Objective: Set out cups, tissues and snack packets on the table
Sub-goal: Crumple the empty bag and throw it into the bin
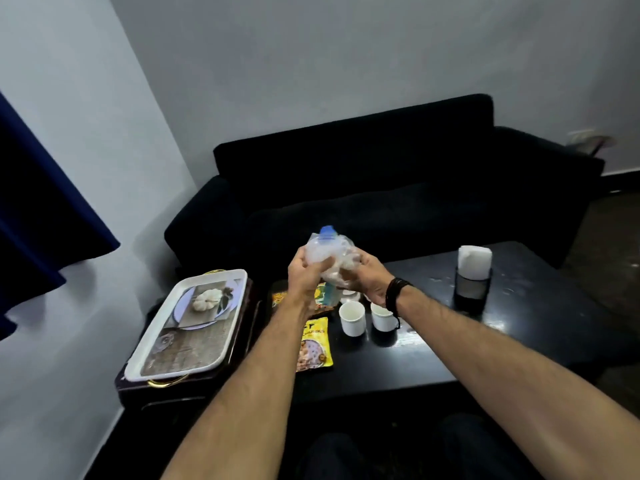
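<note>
- Furthest left, a blue curtain point(41, 209) hangs against the pale wall.
- Next comes a white tray point(188, 323) with a printed picture, lying on a dark side stand just beside the black table point(519, 327).
- Then the left hand point(306, 275) is raised above the table, fingers curled around the left side of a clear plastic bag point(329, 258) with a blue patch at its top.
- Under the hands lie snack packets: a yellow one point(314, 344) flat near the table's front edge, and others partly hidden behind the left wrist.
- Meanwhile the right hand point(372, 282), a dark band on its wrist, grips the same bag from the right, so both hands hold it in the air.
- Two white cups point(352, 318) stand upright side by side on the table below the right hand; something white behind them is too hidden to tell.
- Towards the right, white tissues point(474, 261) stick up from a dark holder on the table, well apart from the cups.
- Behind the table sits a black sofa point(381, 174).
</note>
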